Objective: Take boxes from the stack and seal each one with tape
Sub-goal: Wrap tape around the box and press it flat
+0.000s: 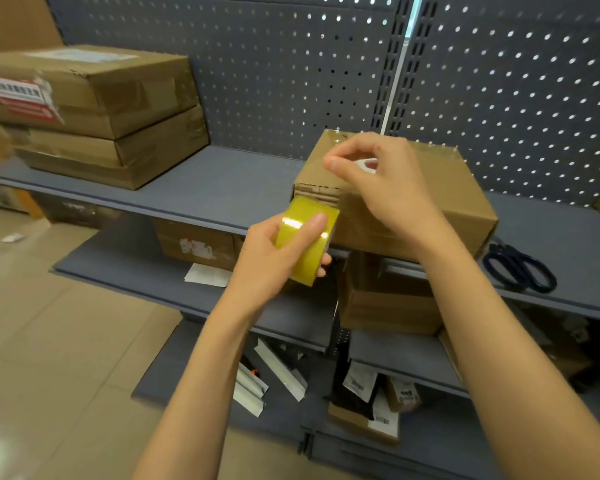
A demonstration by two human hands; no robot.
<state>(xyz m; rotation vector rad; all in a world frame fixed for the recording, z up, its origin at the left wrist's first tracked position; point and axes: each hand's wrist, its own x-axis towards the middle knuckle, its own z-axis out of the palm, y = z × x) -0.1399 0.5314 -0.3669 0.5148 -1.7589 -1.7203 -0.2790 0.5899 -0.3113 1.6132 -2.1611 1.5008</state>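
Both bare forearms reach forward and upward from the bottom edge, the left from lower left, the right from lower right, converging toward the middle; the left hand (278, 258) sits lower and nearer, its back toward the camera, thumb laid across the top of a yellow tape roll (307, 240) and fingers curled round its far side, fingertips showing at the right edge; the right hand (378, 181) is raised higher and farther forward, wrist bent, thumb and forefinger pinched together at the fingertips, the other fingers curled loosely behind.
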